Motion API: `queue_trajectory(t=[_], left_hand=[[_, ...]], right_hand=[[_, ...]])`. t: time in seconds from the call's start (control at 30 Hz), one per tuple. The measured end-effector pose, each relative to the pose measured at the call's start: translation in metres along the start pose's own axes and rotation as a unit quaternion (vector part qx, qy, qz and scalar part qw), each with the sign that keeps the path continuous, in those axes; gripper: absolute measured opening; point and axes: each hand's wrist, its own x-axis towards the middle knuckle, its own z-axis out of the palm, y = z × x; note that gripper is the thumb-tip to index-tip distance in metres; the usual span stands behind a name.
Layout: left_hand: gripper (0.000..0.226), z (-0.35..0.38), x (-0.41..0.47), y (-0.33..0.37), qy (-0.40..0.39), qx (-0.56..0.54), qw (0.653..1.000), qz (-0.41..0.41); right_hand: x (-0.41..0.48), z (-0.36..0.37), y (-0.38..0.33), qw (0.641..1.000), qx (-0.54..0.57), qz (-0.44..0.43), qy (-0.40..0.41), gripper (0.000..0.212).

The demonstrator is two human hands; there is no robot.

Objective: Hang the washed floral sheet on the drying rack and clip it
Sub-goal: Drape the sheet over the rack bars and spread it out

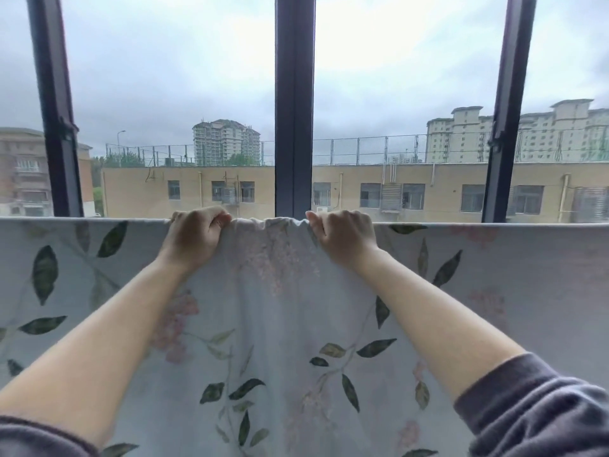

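Note:
The floral sheet, pale grey-blue with green leaves and pink blossoms, hangs across the whole width of the view, draped over a horizontal bar that the cloth hides. My left hand grips the sheet's top fold left of centre, fingers curled over it. A little to the right, my right hand grips the same fold. Between the two hands the cloth is bunched into small wrinkles; outside them the top edge runs straight. No clip is in view.
Right behind the sheet stands a large window with dark vertical frames. Through the glass I see a beige building and tower blocks under a grey sky. Dark sleeves cover my upper forearms at the bottom corners.

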Motion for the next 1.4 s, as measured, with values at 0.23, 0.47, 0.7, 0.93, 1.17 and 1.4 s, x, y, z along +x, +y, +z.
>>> queue_trajectory(t=[0.23,0.47,0.7,0.93,1.17,1.4], left_hand=[[0.027,-0.015,0.004,-0.026,0.101,0.031,0.994,-0.009],[0.041,-0.002,-0.009,-0.034,0.087,0.086,0.992,-0.018],[0.047,-0.002,-0.008,-0.033,0.059,0.102,0.993,-0.026],[0.029,-0.018,-0.011,-0.037,-0.003,0.056,0.998,-0.019],[0.031,-0.059,-0.016,-0.089,-0.028,0.11,0.993,0.039],[0.036,-0.093,-0.015,-0.155,-0.037,0.132,0.99,0.022]], right_hand=[[-0.004,-0.001,-0.007,1.0,0.005,0.015,0.024,0.048],[-0.004,0.005,-0.005,1.0,-0.002,0.018,0.025,0.048],[0.013,0.007,-0.023,0.999,0.023,-0.027,-0.016,0.05],[0.033,0.018,-0.092,0.999,0.008,-0.037,-0.004,0.056],[0.029,0.023,-0.1,0.999,-0.035,0.017,0.033,0.054],[0.031,0.024,-0.116,0.996,-0.061,0.056,0.045,0.052]])
